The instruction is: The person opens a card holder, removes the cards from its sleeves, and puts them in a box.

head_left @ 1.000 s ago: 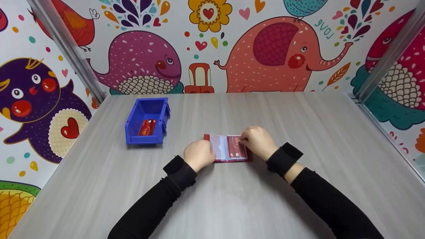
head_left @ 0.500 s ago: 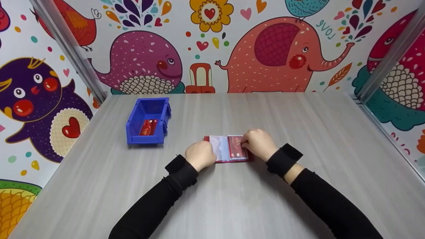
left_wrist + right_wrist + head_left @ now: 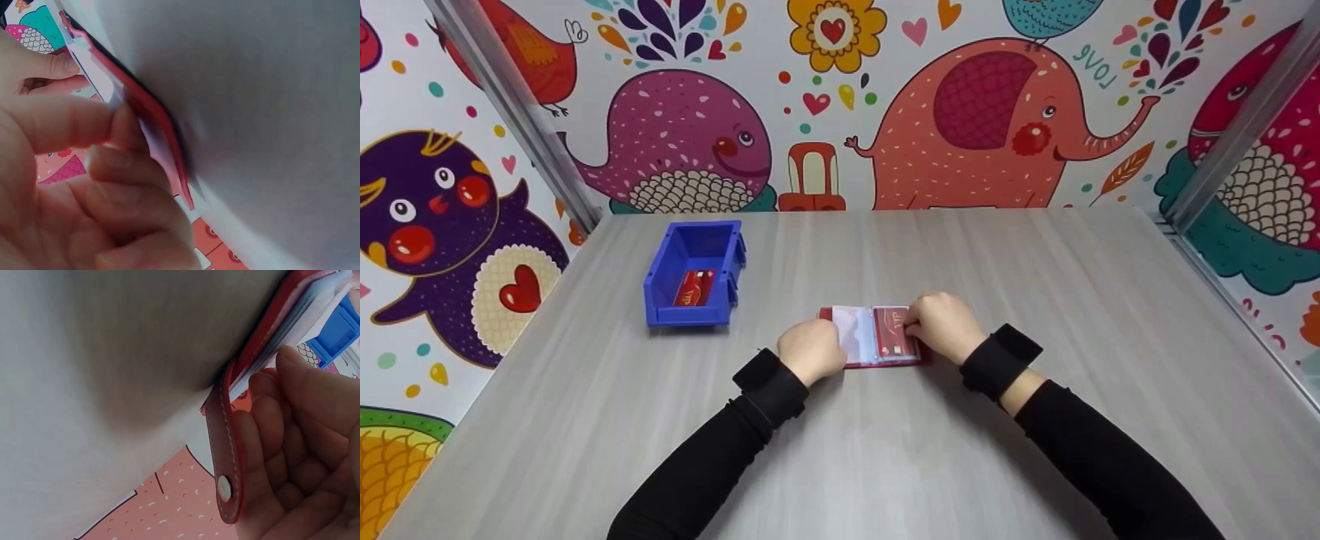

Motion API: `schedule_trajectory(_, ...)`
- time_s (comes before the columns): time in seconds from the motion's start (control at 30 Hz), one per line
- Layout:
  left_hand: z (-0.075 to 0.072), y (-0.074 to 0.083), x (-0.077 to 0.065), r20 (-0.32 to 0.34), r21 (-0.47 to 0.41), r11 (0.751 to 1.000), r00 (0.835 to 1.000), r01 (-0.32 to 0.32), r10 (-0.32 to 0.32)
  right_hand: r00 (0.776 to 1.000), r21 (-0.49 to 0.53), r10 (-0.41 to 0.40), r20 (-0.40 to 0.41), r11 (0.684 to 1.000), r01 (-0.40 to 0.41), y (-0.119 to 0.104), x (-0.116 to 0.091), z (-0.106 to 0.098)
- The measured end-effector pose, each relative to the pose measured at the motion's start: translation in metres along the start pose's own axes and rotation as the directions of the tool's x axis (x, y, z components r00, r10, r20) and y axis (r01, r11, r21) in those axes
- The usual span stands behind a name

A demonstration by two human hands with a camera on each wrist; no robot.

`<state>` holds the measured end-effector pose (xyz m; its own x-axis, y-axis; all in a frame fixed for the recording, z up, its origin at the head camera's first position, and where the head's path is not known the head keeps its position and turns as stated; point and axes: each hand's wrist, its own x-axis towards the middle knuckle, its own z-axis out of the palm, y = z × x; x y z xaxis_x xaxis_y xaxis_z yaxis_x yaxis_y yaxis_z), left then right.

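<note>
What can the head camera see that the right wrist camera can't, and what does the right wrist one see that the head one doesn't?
Only the head view shows the red card lying in the blue bin, and the big yellow flower picture. Only the right wrist view shows the strap with its shiny round snap. Both show the blue bin, the red card holder and the right hand at the holder's edge.

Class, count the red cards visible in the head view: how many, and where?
2: one red card in the blue bin, another red card on the open card holder's right side. More may be hidden.
</note>
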<state>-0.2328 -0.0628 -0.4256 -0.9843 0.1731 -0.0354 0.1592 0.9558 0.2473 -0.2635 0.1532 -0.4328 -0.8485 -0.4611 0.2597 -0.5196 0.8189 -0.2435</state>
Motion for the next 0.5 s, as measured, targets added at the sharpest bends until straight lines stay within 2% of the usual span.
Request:
schedule_trajectory(0.3,-0.0004,-0.0007,-0.0003,0.01,0.013,1.0,1.0,0.003,-0.004,1.0,0.023,-0.007,0.018,1.0,0.007,0.0014,0.0005,-0.0007)
schedule_trajectory(0.5,-0.0007,-0.0017,0.0001,-0.019,0.016,1.0,1.0,0.009,-0.009,0.999,0.04,0.002,0.032,0.999,-0.003,0.0011,0.0002,-0.0014)
